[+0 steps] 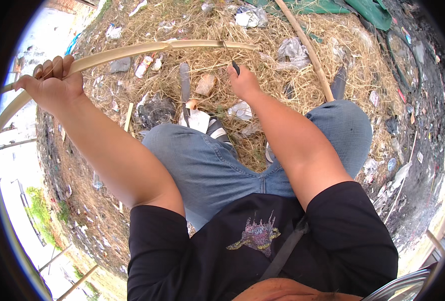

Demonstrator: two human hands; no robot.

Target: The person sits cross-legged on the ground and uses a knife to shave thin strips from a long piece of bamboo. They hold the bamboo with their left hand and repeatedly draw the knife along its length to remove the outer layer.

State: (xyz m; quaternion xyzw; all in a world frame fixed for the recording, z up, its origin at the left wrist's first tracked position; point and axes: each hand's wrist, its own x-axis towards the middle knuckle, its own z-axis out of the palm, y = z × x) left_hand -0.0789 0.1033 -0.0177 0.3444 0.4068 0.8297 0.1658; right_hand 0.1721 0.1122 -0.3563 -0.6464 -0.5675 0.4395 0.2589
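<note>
A long pale split-bamboo strip [127, 50] arches from the far left across the upper middle. My left hand [54, 83] is closed around it toward its left end. My right hand [243, 81] is closed on the dark handle of a knife [236, 67]. The knife's thin blade points up and meets the strip near its right end; how deep it sits cannot be made out. Below the strip, a grey flat blade [185, 83] stands between my left knee and the strip, its lower end near a white scrap [196, 120].
Dry straw [267, 30] and scattered litter cover the ground. A wooden pole [307, 47] slants down to my right knee, beside a dark flat piece [339, 83]. Green sheeting [373, 12] lies at the far right. A crumpled clear plastic bag [293, 52] is left of the pole.
</note>
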